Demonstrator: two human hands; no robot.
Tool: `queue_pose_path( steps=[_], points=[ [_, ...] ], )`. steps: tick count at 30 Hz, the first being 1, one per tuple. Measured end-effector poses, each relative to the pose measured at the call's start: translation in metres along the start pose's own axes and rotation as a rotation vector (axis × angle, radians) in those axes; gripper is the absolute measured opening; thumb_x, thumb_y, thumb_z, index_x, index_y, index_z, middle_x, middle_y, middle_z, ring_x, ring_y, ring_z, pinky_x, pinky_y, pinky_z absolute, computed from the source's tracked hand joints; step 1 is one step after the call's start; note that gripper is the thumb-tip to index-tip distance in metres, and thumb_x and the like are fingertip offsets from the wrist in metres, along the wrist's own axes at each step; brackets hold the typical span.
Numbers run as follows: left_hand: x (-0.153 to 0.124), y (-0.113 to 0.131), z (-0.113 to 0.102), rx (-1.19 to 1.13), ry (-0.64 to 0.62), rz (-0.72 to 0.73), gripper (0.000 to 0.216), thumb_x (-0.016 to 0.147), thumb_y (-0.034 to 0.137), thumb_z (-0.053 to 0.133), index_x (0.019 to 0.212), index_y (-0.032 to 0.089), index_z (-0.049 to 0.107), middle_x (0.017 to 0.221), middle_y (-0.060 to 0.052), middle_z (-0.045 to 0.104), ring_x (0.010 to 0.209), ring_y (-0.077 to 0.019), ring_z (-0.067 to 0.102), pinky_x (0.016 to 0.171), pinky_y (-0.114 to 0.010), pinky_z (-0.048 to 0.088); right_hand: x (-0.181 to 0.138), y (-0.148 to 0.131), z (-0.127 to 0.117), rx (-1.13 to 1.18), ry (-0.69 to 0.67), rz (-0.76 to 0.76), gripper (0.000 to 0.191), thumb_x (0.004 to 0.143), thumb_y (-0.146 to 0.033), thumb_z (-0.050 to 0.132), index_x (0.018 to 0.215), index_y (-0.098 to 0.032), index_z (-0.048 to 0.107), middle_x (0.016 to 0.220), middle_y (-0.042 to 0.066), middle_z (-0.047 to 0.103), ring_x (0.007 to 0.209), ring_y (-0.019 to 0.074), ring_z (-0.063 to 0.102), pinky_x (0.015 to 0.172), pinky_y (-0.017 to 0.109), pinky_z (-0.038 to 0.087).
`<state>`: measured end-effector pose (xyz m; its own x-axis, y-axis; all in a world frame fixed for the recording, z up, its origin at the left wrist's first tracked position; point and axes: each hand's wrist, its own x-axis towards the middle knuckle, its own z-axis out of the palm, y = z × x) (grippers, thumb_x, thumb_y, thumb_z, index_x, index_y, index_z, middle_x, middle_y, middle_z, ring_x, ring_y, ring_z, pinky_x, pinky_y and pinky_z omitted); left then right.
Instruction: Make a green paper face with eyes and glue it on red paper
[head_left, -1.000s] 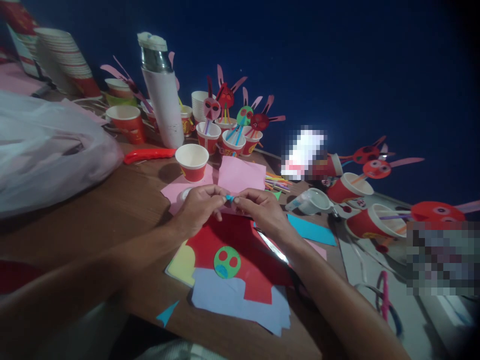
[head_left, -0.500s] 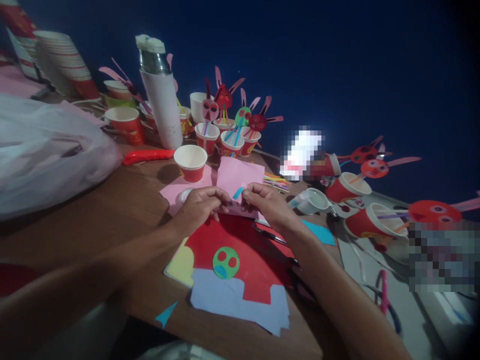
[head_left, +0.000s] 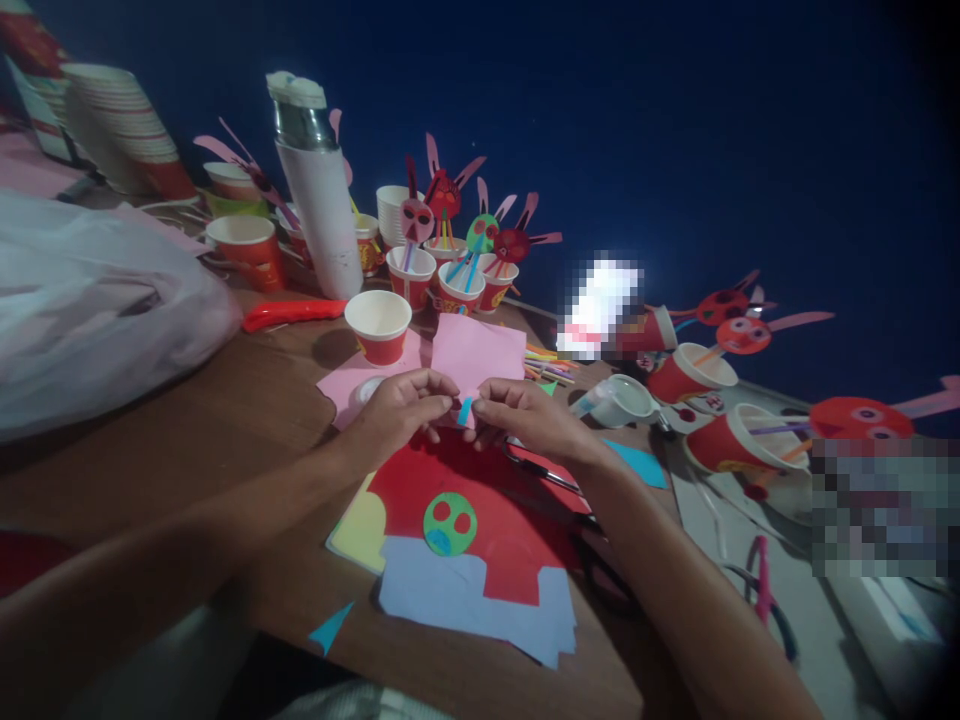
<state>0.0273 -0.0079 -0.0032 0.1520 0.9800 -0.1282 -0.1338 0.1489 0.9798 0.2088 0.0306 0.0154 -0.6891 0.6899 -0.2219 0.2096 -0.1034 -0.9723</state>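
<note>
My left hand point(head_left: 401, 412) and my right hand point(head_left: 525, 418) meet above the table, both pinched on a small blue paper strip point(head_left: 465, 410) held between their fingertips. Just below them lies a red paper sheet point(head_left: 480, 490) with a green paper face disc point(head_left: 449, 523) on it, over light blue point(head_left: 465, 605) and yellow point(head_left: 364, 525) sheets. Pink paper point(head_left: 480, 350) lies just behind the hands. Scissors point(head_left: 555, 485) rest under my right wrist.
A red paper cup point(head_left: 379, 325) stands behind the hands, with a white flask point(head_left: 319, 200), cup stacks point(head_left: 120, 125) and cups holding paper bunny faces point(head_left: 450, 250) further back. A white plastic bag point(head_left: 97, 300) lies left. More cups point(head_left: 694, 375) and craft pieces fill the right side.
The blue strip has shifted between the fingertips, from lying flat, to raised by the right hand, to upright between both hands. The hands stayed over the red sheet.
</note>
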Motion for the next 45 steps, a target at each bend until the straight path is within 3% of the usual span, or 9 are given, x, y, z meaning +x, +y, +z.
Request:
queue_pose_path(
  steps=[4, 10, 25, 34, 45],
  points=[
    [-0.0004, 0.0004, -0.0018, -0.025, -0.032, -0.074, 0.022, 0.07, 0.034, 0.064, 0.071, 0.013, 0.059, 0.055, 0.001, 0.06, 0.047, -0.0081, 0.053, 0.042, -0.017, 0.044, -0.0013, 0.0019, 0.0003, -0.086, -0.086, 0.004, 0.02, 0.085, -0.036, 0.053, 0.074, -0.019, 0.054, 0.07, -0.001, 0.064, 0.061, 0.0116, 0.062, 0.06, 0.025, 0.05],
    [0.0019, -0.0012, -0.0018, -0.029, -0.071, -0.133, 0.021, 0.064, 0.031, 0.069, 0.063, 0.013, 0.059, 0.049, 0.001, 0.058, 0.04, -0.0075, 0.05, 0.04, -0.018, 0.042, -0.0009, 0.0042, -0.0004, -0.16, -0.108, -0.007, 0.018, 0.086, -0.031, 0.053, 0.074, -0.018, 0.058, 0.066, -0.001, 0.063, 0.061, 0.0111, 0.06, 0.062, 0.024, 0.049],
    [0.0019, -0.0017, -0.0045, -0.146, -0.018, -0.102, 0.016, 0.069, 0.028, 0.067, 0.069, 0.013, 0.06, 0.055, 0.001, 0.059, 0.047, -0.0082, 0.053, 0.045, -0.02, 0.045, -0.0008, -0.0003, 0.0021, -0.01, 0.006, -0.003, 0.022, 0.08, -0.038, 0.059, 0.076, -0.017, 0.058, 0.066, -0.002, 0.06, 0.059, 0.0089, 0.056, 0.059, 0.023, 0.045],
    [0.0007, -0.0008, -0.0047, -0.137, -0.049, -0.134, 0.019, 0.069, 0.031, 0.066, 0.068, 0.012, 0.062, 0.058, -0.002, 0.062, 0.046, -0.0099, 0.054, 0.042, -0.02, 0.043, 0.0004, 0.0041, -0.0018, -0.094, 0.028, -0.006, 0.012, 0.081, -0.027, 0.054, 0.074, -0.017, 0.056, 0.067, -0.001, 0.063, 0.059, 0.0088, 0.057, 0.059, 0.022, 0.044],
    [0.0012, -0.0013, -0.0029, -0.086, -0.032, -0.138, 0.016, 0.067, 0.026, 0.067, 0.067, 0.012, 0.061, 0.058, 0.0, 0.061, 0.045, -0.008, 0.054, 0.042, -0.018, 0.043, 0.0028, 0.0047, -0.0004, -0.162, 0.053, -0.013, 0.014, 0.079, -0.029, 0.054, 0.072, -0.017, 0.057, 0.065, -0.001, 0.061, 0.058, 0.0105, 0.055, 0.058, 0.024, 0.044]
  ],
)
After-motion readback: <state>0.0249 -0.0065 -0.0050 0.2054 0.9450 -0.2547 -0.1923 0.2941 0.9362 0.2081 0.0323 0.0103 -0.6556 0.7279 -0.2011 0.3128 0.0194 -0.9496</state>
